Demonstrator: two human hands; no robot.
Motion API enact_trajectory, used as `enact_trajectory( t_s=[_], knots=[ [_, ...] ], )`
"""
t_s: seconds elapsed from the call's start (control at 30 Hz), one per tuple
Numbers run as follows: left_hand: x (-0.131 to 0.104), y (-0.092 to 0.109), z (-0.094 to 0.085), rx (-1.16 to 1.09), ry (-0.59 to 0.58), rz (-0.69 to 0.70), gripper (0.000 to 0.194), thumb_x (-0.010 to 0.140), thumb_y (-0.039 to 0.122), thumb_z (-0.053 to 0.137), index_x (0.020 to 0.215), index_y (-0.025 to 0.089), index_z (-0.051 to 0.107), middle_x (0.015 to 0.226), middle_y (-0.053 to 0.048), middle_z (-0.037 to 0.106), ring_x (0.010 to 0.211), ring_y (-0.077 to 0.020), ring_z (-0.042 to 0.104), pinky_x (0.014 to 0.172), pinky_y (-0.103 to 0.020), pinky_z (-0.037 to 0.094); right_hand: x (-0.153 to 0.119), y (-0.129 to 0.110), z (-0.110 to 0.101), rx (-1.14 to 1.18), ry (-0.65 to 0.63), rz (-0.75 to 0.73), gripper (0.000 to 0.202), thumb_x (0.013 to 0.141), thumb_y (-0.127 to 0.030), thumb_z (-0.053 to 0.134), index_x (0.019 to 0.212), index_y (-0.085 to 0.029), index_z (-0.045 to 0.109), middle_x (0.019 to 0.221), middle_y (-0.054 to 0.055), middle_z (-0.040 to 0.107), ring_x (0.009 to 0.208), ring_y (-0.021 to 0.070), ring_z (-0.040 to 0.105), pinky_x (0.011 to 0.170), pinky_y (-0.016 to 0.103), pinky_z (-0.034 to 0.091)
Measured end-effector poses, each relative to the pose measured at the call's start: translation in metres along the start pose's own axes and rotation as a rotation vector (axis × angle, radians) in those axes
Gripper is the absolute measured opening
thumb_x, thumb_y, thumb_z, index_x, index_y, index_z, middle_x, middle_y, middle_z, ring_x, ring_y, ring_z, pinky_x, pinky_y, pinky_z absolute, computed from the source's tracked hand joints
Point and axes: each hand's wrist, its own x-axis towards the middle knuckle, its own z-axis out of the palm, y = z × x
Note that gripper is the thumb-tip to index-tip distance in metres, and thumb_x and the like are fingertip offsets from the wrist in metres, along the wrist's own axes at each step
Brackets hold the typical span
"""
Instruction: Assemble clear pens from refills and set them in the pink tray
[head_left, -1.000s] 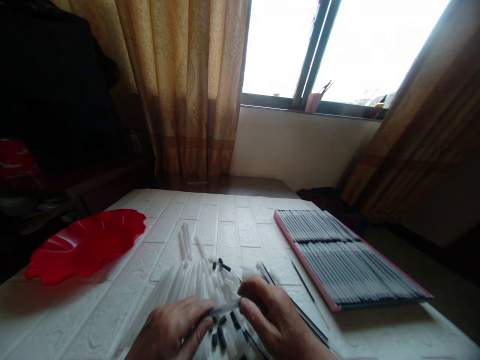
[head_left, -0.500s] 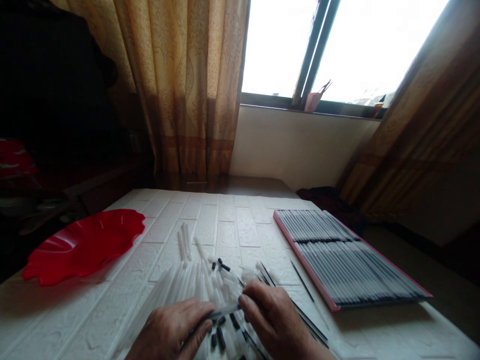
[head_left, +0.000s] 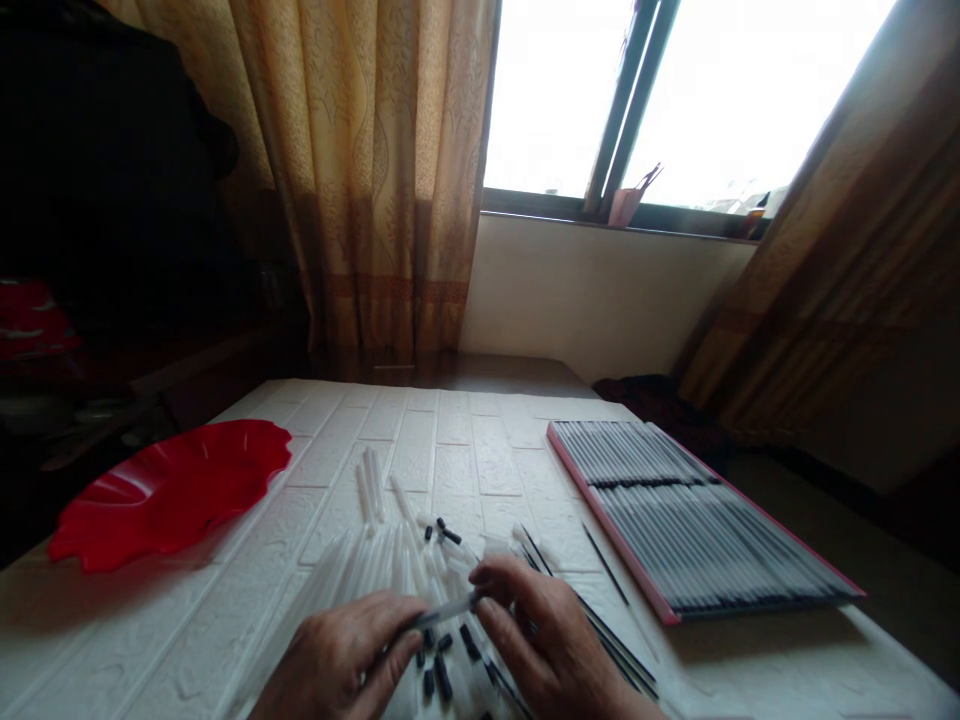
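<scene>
Between my two hands is a thin translucent tube (head_left: 452, 607) with a dark part at its left end. My left hand (head_left: 341, 650) pinches that left end between thumb and fingers. At the other end, the thumb and forefinger of my right hand (head_left: 547, 635) close on the tube's tip. Many clear tubes (head_left: 360, 560) lie spread beyond and around my left hand. Several small black caps (head_left: 442, 677) are scattered under and between the hands. Dark thin rods (head_left: 615, 640) lie just right of my right hand.
A red scalloped dish (head_left: 172, 490) sits at the left on the white brick-patterned table (head_left: 495, 440). At the right lies a pink-edged box (head_left: 637, 560) filled with rows of pens. A few clear tubes (head_left: 370, 485) and black caps (head_left: 442, 530) lie farther back.
My right forefinger has lifted slightly and shifted left at the tube's tip. The tube is tilted a little more, its right end higher. My left hand has barely moved.
</scene>
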Motion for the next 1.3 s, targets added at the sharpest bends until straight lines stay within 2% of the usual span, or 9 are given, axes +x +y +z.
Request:
enact_trajectory(
  t_s=[0.2,0.43,0.57,0.7,0.83,1.03,1.13,1.2,1.3],
  knots=[
    [-0.001,0.0,0.0,0.003,-0.017,-0.005,0.015,0.102,0.026,0.048,0.111,0.028,0.059,0.088,0.006,0.076,0.077,-0.0112,0.076,0.069,-0.013,0.057,0.001,-0.002,-0.004,0.026,-0.005,-0.012,0.011,0.092,-0.021,0.053,0.088,-0.019,0.063,0.068,0.0,0.063,0.058,0.0124,0.057,0.057,0.021,0.042],
    [-0.002,0.001,0.002,0.023,-0.051,0.024,0.021,0.106,0.032,0.04,0.11,0.026,0.06,0.083,0.003,0.075,0.073,-0.0133,0.075,0.066,-0.016,0.057,0.0,0.004,-0.004,-0.025,-0.05,0.026,0.021,0.095,-0.024,0.05,0.077,-0.021,0.06,0.062,-0.002,0.064,0.055,0.0121,0.059,0.054,0.021,0.04],
    [-0.002,0.0,0.002,0.029,-0.082,0.003,0.023,0.107,0.032,0.038,0.11,0.026,0.06,0.084,0.003,0.075,0.074,-0.0138,0.075,0.067,-0.017,0.057,-0.003,0.007,0.001,-0.183,-0.019,-0.018,0.033,0.101,-0.031,0.043,0.073,-0.022,0.057,0.059,-0.002,0.063,0.051,0.0126,0.06,0.052,0.022,0.039],
    [-0.003,0.0,0.002,0.062,-0.053,0.034,0.027,0.107,0.034,0.035,0.107,0.025,0.06,0.082,0.002,0.075,0.071,-0.0146,0.075,0.064,-0.018,0.058,-0.003,0.008,0.006,-0.393,0.056,-0.117,0.05,0.108,-0.039,0.029,0.068,-0.023,0.053,0.054,-0.003,0.061,0.045,0.0125,0.058,0.047,0.025,0.034],
    [-0.006,0.0,0.002,0.085,-0.108,0.01,0.027,0.107,0.033,0.036,0.11,0.025,0.061,0.085,0.001,0.076,0.076,-0.0153,0.076,0.067,-0.02,0.059,-0.002,0.009,0.01,-0.473,0.093,-0.155,0.057,0.11,-0.039,0.02,0.062,-0.024,0.047,0.047,-0.004,0.056,0.039,0.0109,0.054,0.044,0.027,0.029],
    [-0.004,0.0,0.001,0.111,-0.065,0.036,0.03,0.108,0.036,0.035,0.108,0.024,0.062,0.084,0.001,0.077,0.074,-0.0154,0.076,0.065,-0.019,0.059,-0.007,0.013,0.013,-0.281,0.011,-0.02,0.052,0.108,-0.04,0.028,0.062,-0.023,0.046,0.048,-0.005,0.053,0.04,0.0096,0.053,0.045,0.022,0.031],
    [-0.002,0.001,0.001,0.075,-0.041,0.029,0.026,0.108,0.036,0.037,0.109,0.026,0.061,0.085,0.003,0.076,0.074,-0.0137,0.076,0.066,-0.017,0.058,-0.008,0.013,0.01,-0.152,-0.035,0.07,0.048,0.106,-0.036,0.033,0.064,-0.022,0.05,0.051,-0.004,0.057,0.045,0.0101,0.056,0.049,0.021,0.035],
    [-0.003,0.002,0.001,0.036,-0.044,-0.019,0.021,0.107,0.035,0.041,0.11,0.028,0.061,0.088,0.004,0.076,0.078,-0.0127,0.075,0.07,-0.016,0.057,-0.006,0.01,0.009,-0.065,-0.054,0.099,0.037,0.103,-0.034,0.04,0.076,-0.021,0.061,0.056,-0.002,0.062,0.05,0.0117,0.059,0.052,0.02,0.039],
    [-0.006,0.001,0.0,0.012,-0.075,-0.067,0.017,0.105,0.033,0.046,0.114,0.029,0.06,0.094,0.004,0.076,0.085,-0.0131,0.075,0.075,-0.016,0.057,-0.002,0.005,0.008,0.054,-0.056,0.058,0.026,0.094,-0.032,0.052,0.1,-0.016,0.071,0.068,0.003,0.071,0.059,0.0148,0.065,0.057,0.022,0.045]
  ],
)
